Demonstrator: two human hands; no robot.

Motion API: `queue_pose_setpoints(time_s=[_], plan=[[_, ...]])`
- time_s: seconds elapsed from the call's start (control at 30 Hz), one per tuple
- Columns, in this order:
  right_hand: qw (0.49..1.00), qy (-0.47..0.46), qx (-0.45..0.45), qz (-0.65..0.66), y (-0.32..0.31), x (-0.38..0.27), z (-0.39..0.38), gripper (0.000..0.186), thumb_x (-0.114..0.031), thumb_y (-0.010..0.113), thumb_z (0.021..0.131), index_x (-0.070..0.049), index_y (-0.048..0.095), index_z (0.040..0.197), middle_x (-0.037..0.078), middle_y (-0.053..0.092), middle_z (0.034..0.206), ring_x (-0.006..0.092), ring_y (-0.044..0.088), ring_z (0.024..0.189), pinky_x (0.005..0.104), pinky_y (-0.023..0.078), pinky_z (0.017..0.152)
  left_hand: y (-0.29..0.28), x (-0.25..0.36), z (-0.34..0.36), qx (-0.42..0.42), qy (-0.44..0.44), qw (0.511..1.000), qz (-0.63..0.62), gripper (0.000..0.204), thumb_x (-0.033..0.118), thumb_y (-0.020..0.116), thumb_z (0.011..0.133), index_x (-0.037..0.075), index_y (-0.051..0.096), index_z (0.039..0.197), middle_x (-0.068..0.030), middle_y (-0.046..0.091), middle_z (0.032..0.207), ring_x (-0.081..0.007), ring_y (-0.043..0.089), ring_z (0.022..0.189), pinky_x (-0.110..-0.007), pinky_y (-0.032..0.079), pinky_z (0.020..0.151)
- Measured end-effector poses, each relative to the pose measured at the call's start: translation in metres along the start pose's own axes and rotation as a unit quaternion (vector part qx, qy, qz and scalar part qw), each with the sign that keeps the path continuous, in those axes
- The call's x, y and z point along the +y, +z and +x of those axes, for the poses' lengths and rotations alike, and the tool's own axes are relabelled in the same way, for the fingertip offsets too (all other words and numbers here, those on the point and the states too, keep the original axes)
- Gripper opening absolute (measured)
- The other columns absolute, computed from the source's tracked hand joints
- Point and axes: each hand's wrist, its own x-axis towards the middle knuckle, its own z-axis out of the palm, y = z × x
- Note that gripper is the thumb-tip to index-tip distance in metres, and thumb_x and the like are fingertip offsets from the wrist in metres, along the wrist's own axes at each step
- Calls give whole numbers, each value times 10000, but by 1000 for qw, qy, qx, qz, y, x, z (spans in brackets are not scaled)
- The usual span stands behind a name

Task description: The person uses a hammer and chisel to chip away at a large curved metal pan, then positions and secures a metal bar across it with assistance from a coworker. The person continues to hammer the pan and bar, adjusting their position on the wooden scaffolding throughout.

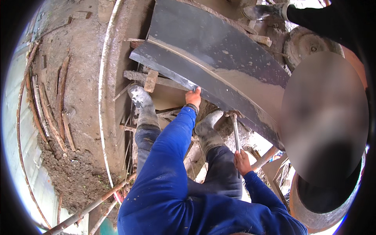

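Held in the right hand's [243,162] grip beside the dark panel [229,51] ahead of the boots [140,96], the hammer [236,135], if misaimed, could hit the left hand [193,98], whose grip at the panel's edge I cannot make out.

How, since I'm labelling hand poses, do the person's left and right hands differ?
The left hand touches the near edge of the dark grey panel; the right hand grips a hammer. The left hand reaches farther out; the right hand is closer to the body. A dark wristband shows by the left hand, none by the right. Both are bare.
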Motion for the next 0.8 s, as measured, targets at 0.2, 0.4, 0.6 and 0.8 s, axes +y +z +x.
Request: queue_pose_setpoints(time_s=[0.2, 0.4, 0.6, 0.8], plan=[[997, 62, -17, 35, 12, -41, -15, 432, -439, 478, 1139, -83, 485, 894, 10, 476, 604, 116, 454, 461, 293, 373, 433, -1, -11, -4, 19, 13, 1000, 13, 399, 387, 756, 1005, 26, 592, 967, -41, 495, 713, -170, 443, 533, -357, 331, 488], [999, 11, 2, -37, 19, -30, -17, 492, -424, 519, 1120, -14, 516, 848, 77, 485, 620, 192, 502, 587, 402, 420, 568, -1, 6, 0, 30, 25, 999, 8, 418, 427, 781, 982, 85, 569, 870, 15, 435, 590, -133, 363, 388, -332, 272, 360], [985, 62, 7, 160, 22, -33, -39, 430, -404, 545, 1114, -50, 515, 871, 31, 501, 633, 157, 503, 548, 363, 403, 513, -77, 55, -1, -33, -32, 992, 117, 575, 493, 802, 934, -23, 756, 1183, -122, 769, 1162, -186, 670, 911, -373, 526, 711], [900, 123, -28, 417, 63, -47, -59, 313, -336, 614, 1089, -88, 522, 920, -11, 501, 663, 97, 456, 498, 304, 365, 438, -88, 117, -69, -30, 72, 943, 325, 421, 452, 754, 977, 37, 717, 914, -69, 653, 748, -154, 549, 568, -370, 424, 481]])
